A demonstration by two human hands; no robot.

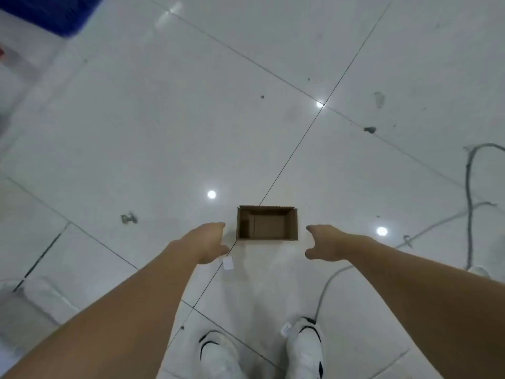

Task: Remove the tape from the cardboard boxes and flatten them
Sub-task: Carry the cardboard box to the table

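Head view looks straight down on a small brown cardboard box [267, 223], a plain rectangle with its top open, matte walls upright and a bare creased bottom showing inside. It sits on a glossy white tile floor [164, 127], right on a thin dark grout line, with bright round lamp glints on the glaze. I reach both bare arms down toward it. My left hand [209, 243] hangs just beside the box's left wall, fingers relaxed and spread, gripping nothing and not touching the cardboard. My right hand [323, 242] hangs near the right wall, a gap of floor between, thumb and fingers apart and loosely bent, also holding nothing. A small white scrap [228, 262], flat and roughly square, lies on the tile just below my left hand. A second white scrap [285, 330] lies by my right shoe [307, 348]; both shoes are white with black curved stripes. A grey cable [468, 192] snakes in loose curves across the floor to my right. A blurred blue object [46, 12] fills the far left corner.
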